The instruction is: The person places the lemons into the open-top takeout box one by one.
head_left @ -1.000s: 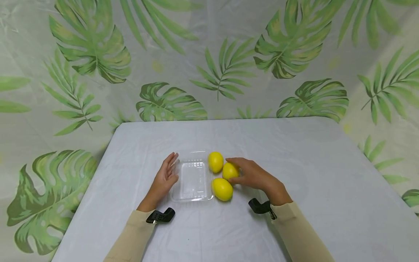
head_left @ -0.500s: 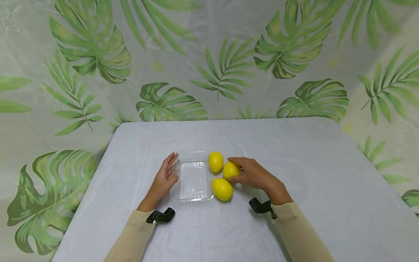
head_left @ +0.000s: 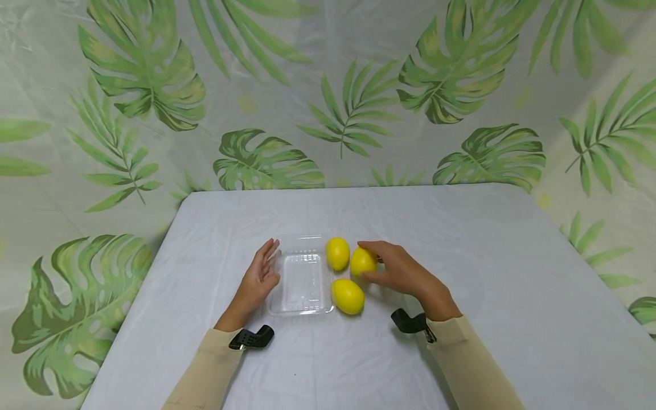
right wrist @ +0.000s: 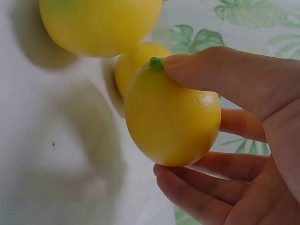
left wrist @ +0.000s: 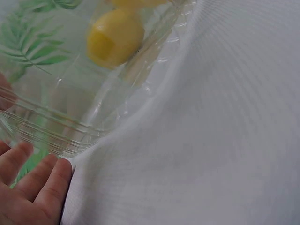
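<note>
My right hand (head_left: 405,273) holds a yellow lemon (head_left: 363,263) between thumb and fingers. In the right wrist view that lemon (right wrist: 171,117) shows a green tip beside the thumb. Two more lemons lie to its left: a far lemon (head_left: 337,254) and a near lemon (head_left: 348,296), both close to the right side of a clear plastic container (head_left: 301,312). Nothing lies inside the container. My left hand (head_left: 254,285) is at the container's left side, its fingers fairly straight. In the left wrist view, the fingertips (left wrist: 58,171) are at the container's clear wall (left wrist: 56,93).
A white cloth covers the table (head_left: 487,256). Behind it hangs a leaf-print sheet (head_left: 353,102), which also shows at both sides. A black wrist mount (head_left: 252,337) sits on the left wrist and another black mount (head_left: 410,322) on the right.
The right hand and its lemon have shifted slightly right and away from me, widening the gap to the near lemon. The left hand, the container and the other two lemons stay put.
</note>
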The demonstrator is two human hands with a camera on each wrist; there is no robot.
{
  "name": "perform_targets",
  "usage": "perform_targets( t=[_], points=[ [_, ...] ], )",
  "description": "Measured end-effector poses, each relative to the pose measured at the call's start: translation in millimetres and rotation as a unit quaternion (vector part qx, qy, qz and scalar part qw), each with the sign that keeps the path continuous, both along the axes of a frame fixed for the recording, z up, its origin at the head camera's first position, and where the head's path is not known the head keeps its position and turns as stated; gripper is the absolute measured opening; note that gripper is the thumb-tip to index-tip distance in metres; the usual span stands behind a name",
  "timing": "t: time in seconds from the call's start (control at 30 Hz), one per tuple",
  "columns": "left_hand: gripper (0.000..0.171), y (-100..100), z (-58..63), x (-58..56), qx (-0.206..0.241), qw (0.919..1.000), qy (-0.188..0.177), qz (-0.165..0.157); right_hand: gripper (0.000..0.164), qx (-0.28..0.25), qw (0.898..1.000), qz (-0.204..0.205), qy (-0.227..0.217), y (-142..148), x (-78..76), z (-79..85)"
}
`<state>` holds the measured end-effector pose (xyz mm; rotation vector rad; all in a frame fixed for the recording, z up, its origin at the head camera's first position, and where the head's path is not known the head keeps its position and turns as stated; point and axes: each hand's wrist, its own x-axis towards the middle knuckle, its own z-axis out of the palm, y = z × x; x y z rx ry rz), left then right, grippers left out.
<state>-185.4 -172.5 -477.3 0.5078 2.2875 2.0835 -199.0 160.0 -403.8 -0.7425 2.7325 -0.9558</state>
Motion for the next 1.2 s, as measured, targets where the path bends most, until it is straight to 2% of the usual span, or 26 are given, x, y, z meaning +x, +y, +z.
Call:
perform_targets(
  t=[0.47, 0.8, 1.2],
  points=[
    [0.074, -2, 1.6, -2.1, 0.004, 0.9999, 0.009, -0.004, 0.065, -0.045, 0.998, 0.022, 0.044, -8, 2.0, 9.5],
    [0.074, -4, 1.9, -2.1, 0.005, 1.0, 0.008, 0.001, 0.064, -0.077, 0.993, 0.051, 0.075, -21, 6.1, 16.6],
    [0.075, 1, -1.4, -0.9, -0.006, 1.0, -0.001, 0.003, 0.063, -0.093, 0.987, 0.089, 0.097, -37, 12.1, 15.4]
  ],
)
